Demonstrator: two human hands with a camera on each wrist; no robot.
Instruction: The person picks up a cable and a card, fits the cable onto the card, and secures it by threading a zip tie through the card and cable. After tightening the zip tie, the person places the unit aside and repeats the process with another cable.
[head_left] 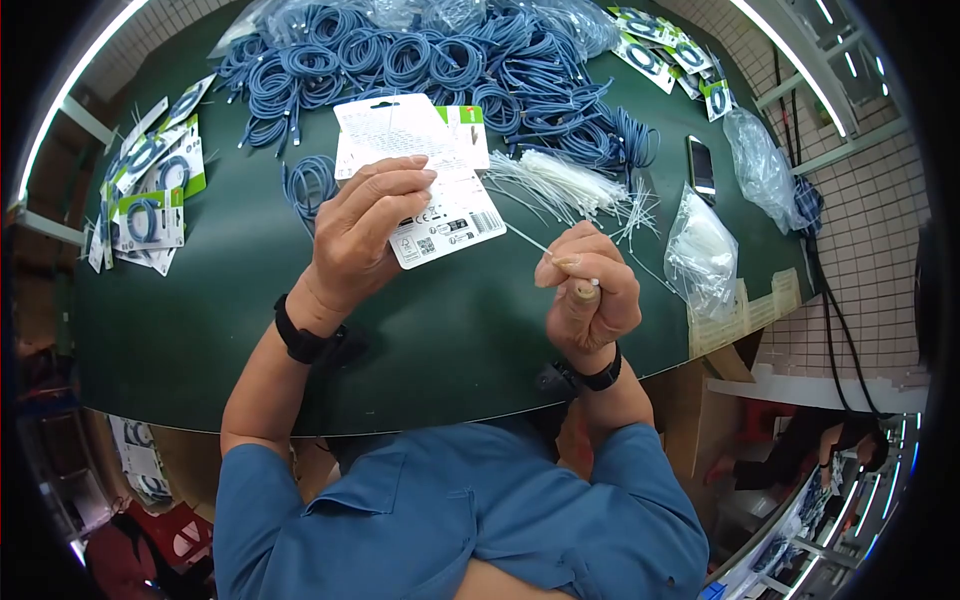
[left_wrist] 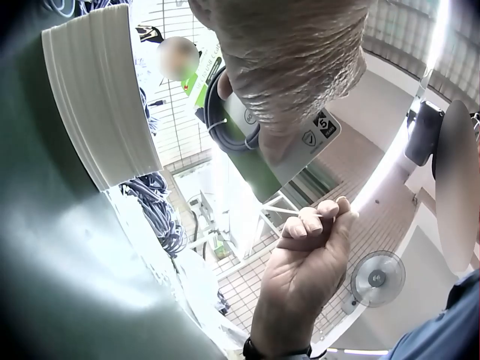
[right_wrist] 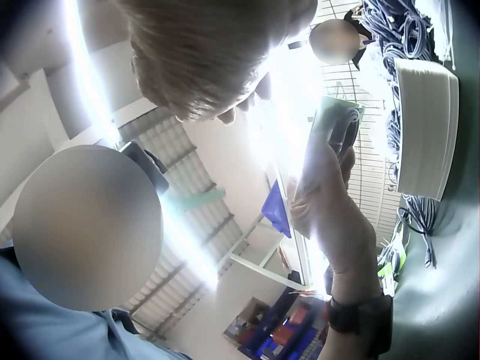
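My left hand (head_left: 368,232) holds a white printed card (head_left: 452,212) up above the green table, its barcode side toward the head camera. In the left wrist view, a dark coiled cable (left_wrist: 222,120) lies against the green and white side of the card (left_wrist: 300,154). My right hand (head_left: 592,290) pinches a thin white tie (head_left: 528,240) between thumb and fingers, and the tie reaches to the card's right edge. Behind my hands a stack of cards (head_left: 385,125) stands on the table, partly covered by the held card. White ties (head_left: 570,185) lie in a loose bundle beyond my right hand.
Coiled blue cables (head_left: 400,60) are heaped along the back of the green table (head_left: 440,330). Packed cards lie at the left (head_left: 150,220) and back right (head_left: 650,55). At the right are a phone (head_left: 702,168), a clear bag of ties (head_left: 702,245) and a plastic bag (head_left: 762,165).
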